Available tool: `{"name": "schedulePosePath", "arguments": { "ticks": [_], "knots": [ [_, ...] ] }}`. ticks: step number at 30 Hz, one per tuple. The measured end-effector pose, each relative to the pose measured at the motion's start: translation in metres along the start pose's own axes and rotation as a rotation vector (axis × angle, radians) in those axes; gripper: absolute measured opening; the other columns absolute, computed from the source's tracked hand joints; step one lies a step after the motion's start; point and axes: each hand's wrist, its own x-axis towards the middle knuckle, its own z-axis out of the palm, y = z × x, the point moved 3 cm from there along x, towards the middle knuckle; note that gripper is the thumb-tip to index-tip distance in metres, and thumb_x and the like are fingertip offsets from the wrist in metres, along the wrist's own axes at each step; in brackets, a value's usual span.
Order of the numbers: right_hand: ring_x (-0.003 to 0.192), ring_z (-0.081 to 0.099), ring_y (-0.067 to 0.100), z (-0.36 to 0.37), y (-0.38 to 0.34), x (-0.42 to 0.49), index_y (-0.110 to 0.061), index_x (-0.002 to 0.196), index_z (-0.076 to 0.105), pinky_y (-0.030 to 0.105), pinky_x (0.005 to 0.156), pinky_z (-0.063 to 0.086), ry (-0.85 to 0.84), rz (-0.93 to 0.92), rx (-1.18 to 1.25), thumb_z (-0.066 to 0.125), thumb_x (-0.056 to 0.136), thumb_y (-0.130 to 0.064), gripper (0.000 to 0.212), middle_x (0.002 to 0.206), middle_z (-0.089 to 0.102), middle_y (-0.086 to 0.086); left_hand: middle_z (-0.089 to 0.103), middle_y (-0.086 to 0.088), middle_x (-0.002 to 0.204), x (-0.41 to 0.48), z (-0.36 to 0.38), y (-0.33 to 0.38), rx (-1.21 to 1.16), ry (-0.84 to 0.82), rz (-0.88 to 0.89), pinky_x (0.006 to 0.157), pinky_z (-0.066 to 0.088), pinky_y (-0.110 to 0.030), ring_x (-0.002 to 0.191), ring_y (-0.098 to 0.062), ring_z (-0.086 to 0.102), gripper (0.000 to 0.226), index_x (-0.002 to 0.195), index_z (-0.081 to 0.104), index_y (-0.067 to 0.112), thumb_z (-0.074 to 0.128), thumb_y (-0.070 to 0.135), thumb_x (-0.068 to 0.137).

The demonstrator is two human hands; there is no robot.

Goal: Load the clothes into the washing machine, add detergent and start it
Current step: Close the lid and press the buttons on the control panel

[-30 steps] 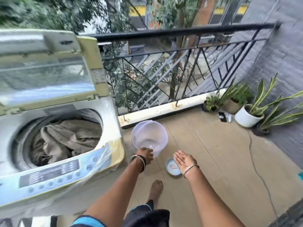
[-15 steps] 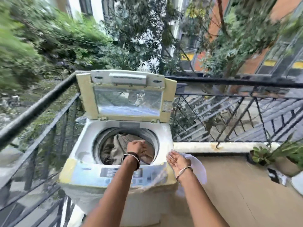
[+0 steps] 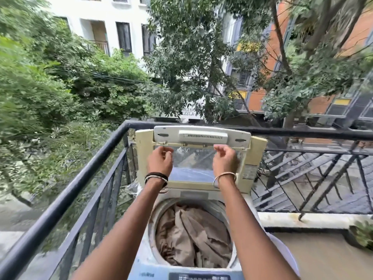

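While the lid (image 3: 193, 158) stands upright, left hand (image 3: 159, 160) and right hand (image 3: 225, 160) loosely curled, empty, against it.

The control panel (image 3: 198, 276) is cut off by the bottom edge.

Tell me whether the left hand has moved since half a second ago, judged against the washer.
Yes. The left hand has gone up and away from the clothes in the drum to the upper edge of the raised lid, level with the right hand.
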Motion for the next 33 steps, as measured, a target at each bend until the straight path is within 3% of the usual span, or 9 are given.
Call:
{"name": "schedulePosePath", "arguments": {
  "ticks": [3,5,7,11,15,19,24,29,33],
  "knots": [
    [0.099,0.061,0.027,0.007,-0.045,0.017,-0.018,0.100,0.069,0.034,0.088,0.050,0.082,-0.318,-0.228,0.052,0.079,0.001,0.034,0.107,0.069,0.007,0.073,-0.003,0.095,0.030,-0.007,0.025,0.128,0.024,0.168,0.081,0.055,-0.034,0.087,-0.019,0.066,0.017,0.095,0.069,0.016,0.054,0.013,0.087],
    [0.111,0.054,0.029,0.017,-0.057,0.031,-0.013,0.114,0.064,0.035,0.099,0.043,-0.005,-0.420,-0.347,0.052,0.077,-0.002,0.040,0.118,0.062,0.010,0.071,-0.004,0.102,0.046,-0.003,0.040,0.230,-0.007,0.303,0.084,0.053,-0.035,0.093,-0.022,0.064,0.019,0.101,0.067,0.018,0.054,0.017,0.086],
    [0.125,0.046,0.029,0.029,-0.058,0.048,-0.012,0.130,0.053,0.036,0.109,0.036,-0.161,-0.424,-0.503,0.056,0.079,-0.011,0.051,0.133,0.054,0.011,0.065,-0.006,0.113,0.060,0.006,0.051,0.355,-0.087,0.402,0.092,0.048,-0.037,0.105,-0.025,0.060,0.025,0.110,0.062,0.019,0.057,0.025,0.086],
    [0.145,0.024,0.024,0.041,-0.050,0.076,-0.017,0.149,0.027,0.048,0.121,0.013,-0.425,-0.354,-0.816,0.063,0.082,-0.037,0.079,0.155,0.030,0.009,0.050,-0.010,0.136,0.082,0.033,0.062,0.643,-0.295,0.446,0.107,0.039,-0.044,0.124,-0.029,0.048,0.060,0.135,0.042,0.016,0.062,0.042,0.085],
    [0.140,0.031,0.024,0.042,-0.034,0.092,-0.018,0.148,0.029,0.050,0.118,0.021,-0.514,-0.404,-0.914,0.068,0.078,-0.039,0.082,0.152,0.033,0.006,0.041,-0.010,0.144,0.097,0.048,0.051,0.843,-0.448,0.406,0.116,0.023,-0.056,0.133,-0.030,0.041,0.077,0.142,0.030,0.020,0.065,0.050,0.080],
    [0.125,0.041,0.029,0.036,-0.033,0.095,-0.021,0.139,0.042,0.040,0.109,0.035,-0.472,-0.533,-0.957,0.068,0.077,-0.036,0.068,0.136,0.045,0.008,0.045,-0.010,0.138,0.098,0.052,0.051,0.905,-0.392,0.502,0.110,0.033,-0.052,0.126,-0.033,0.045,0.072,0.139,0.038,0.019,0.065,0.050,0.080],
    [0.119,0.050,0.027,0.017,-0.033,0.085,-0.022,0.130,0.049,0.041,0.102,0.040,-0.579,-0.568,-0.930,0.073,0.074,-0.044,0.064,0.126,0.056,0.005,0.055,-0.007,0.129,0.085,0.045,0.050,0.896,-0.390,0.537,0.097,0.046,-0.042,0.118,-0.030,0.053,0.067,0.131,0.047,0.024,0.068,0.056,0.075],
    [0.107,0.060,0.028,-0.004,-0.027,0.060,-0.019,0.119,0.055,0.038,0.092,0.048,-0.682,-0.588,-0.943,0.073,0.072,-0.048,0.058,0.118,0.066,0.006,0.063,-0.007,0.125,0.064,0.033,0.040,0.914,-0.540,0.503,0.091,0.050,-0.040,0.110,-0.030,0.059,0.067,0.125,0.051,0.024,0.069,0.062,0.072],
    [0.101,0.063,0.026,-0.022,-0.017,0.029,-0.028,0.110,0.056,0.040,0.083,0.052,-0.742,-0.577,-0.919,0.074,0.063,-0.060,0.060,0.111,0.068,0.000,0.067,-0.006,0.116,0.033,0.025,0.031,0.897,-0.633,0.464,0.085,0.051,-0.038,0.104,-0.030,0.061,0.072,0.117,0.057,0.021,0.075,0.064,0.062]
  ]
}}
